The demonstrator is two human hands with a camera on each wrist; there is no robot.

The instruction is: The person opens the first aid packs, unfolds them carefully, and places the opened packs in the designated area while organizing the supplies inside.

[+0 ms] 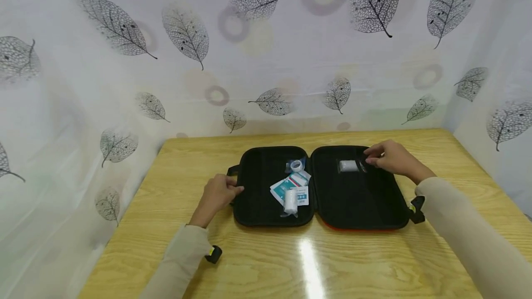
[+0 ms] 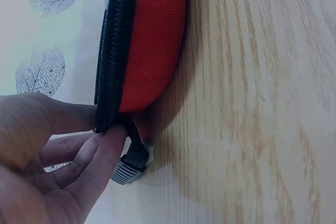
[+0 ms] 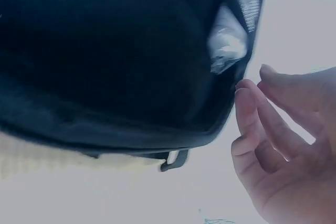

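Observation:
A zip case (image 1: pixel 272 218), black inside and red outside, lies unfolded on the table. My left hand (image 1: pixel 218 193) pinches its left rim by the strap handle (image 1: pixel 233 170); the left wrist view shows the thumb and fingers on either side of the zipper edge (image 2: pixel 113 77). Above the far right corner is my right hand (image 1: pixel 390 157), fingers bent, with nothing seen between thumb and fingertips. Near it, a wrapped white bandage roll (image 1: pixel 348 165) sits in the right half. The left half holds another bandage roll (image 1: pixel 291 202), a tape roll (image 1: pixel 296 165) and flat packets (image 1: pixel 284 189).
The wooden table (image 1: pixel 266 262) reaches toward me in front of the case. A leaf-patterned sheet (image 1: pixel 187 96) hangs behind the table and along both sides.

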